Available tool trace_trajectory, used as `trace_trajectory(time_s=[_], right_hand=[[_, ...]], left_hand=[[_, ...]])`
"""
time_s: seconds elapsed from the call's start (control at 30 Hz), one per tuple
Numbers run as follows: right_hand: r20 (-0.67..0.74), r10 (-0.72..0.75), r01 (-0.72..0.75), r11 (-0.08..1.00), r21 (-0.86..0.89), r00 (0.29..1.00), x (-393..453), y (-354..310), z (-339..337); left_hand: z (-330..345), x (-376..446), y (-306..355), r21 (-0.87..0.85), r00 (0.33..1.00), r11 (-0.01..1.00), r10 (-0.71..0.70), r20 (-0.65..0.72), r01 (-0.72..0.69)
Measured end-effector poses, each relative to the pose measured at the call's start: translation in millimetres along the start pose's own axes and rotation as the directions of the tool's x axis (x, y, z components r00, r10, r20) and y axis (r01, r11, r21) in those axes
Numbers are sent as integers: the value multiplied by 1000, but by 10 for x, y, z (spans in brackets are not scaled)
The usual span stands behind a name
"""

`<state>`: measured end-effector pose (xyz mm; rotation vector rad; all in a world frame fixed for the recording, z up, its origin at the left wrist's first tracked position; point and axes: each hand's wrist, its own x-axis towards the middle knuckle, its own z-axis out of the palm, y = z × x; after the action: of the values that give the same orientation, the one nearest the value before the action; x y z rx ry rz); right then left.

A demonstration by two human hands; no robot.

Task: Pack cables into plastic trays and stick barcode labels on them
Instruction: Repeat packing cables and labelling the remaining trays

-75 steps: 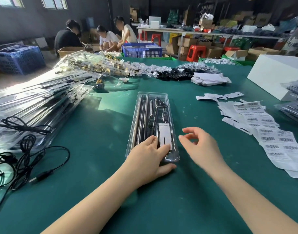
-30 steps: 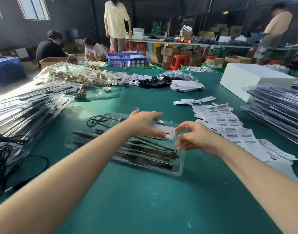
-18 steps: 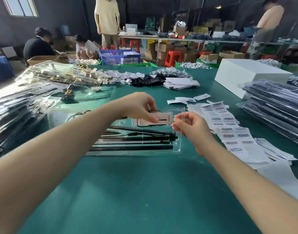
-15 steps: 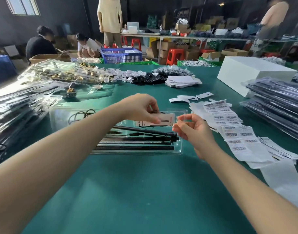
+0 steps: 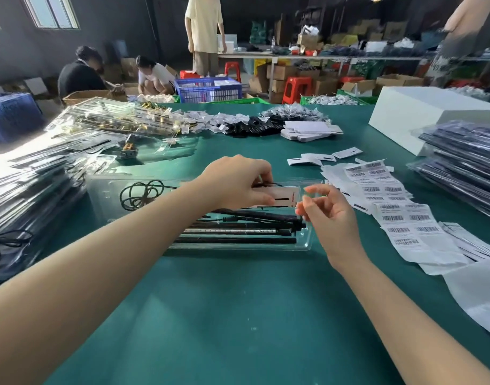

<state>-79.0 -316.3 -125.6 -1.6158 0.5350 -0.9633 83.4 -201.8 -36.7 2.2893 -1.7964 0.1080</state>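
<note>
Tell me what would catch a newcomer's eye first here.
Probably the two bare arms meeting mid-table: the left hand grips a white card over a clear plastic tray of black cables, and the right hand hovers beside it. Next, the barcode label sheets to the right.

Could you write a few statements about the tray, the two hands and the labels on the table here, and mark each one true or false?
1. The clear plastic tray lies sideways across the green table, with black rods inside. True.
2. The left hand rests flat on the bare table, away from the tray. False: it holds the white card at the tray.
3. The right hand is at the tray's right end, fingers curled close to the card's edge. True.
4. The barcode label sheets lie to the left of the tray. False: they lie to its right.
5. A coiled black cable sits in the tray's left part. True.
</note>
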Motion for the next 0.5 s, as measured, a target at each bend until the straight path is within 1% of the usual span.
trace_trajectory(time_s=[0.07,0.13,0.2,0.23,0.3,0.37,0.4,0.43,0.5], right_hand=[[111,-6,9,1000,-19,994,-3,-49,-109],[205,-38,54,996,-74,978,8,-112,-205],[251,-115,162,971,-177,961,23,-159,-269],[253,-171,235,938,-253,952,25,-182,-296],[270,-310,396,840,-370,911,24,-214,-357],[370,-413,552,683,-478,832,-20,-191,-415],[421,-428,600,602,-527,800,-57,-151,-441],[451,-422,618,545,-567,786,-98,-101,-468],[476,-397,619,481,-620,785,-181,-5,-526]], left_hand=[[-26,-66,48,18,1000,1000,14,-10,-13],[-33,-153,112,71,998,997,45,-45,-41],[23,-261,170,185,989,981,76,-123,-53],[77,-321,205,255,979,966,94,-181,-46],[216,-443,293,363,946,931,134,-294,-19],[341,-577,419,419,945,908,126,-303,13],[408,-628,466,418,944,908,122,-307,19],[488,-656,487,410,943,912,118,-312,22],[621,-664,550,378,954,926,105,-282,10]])
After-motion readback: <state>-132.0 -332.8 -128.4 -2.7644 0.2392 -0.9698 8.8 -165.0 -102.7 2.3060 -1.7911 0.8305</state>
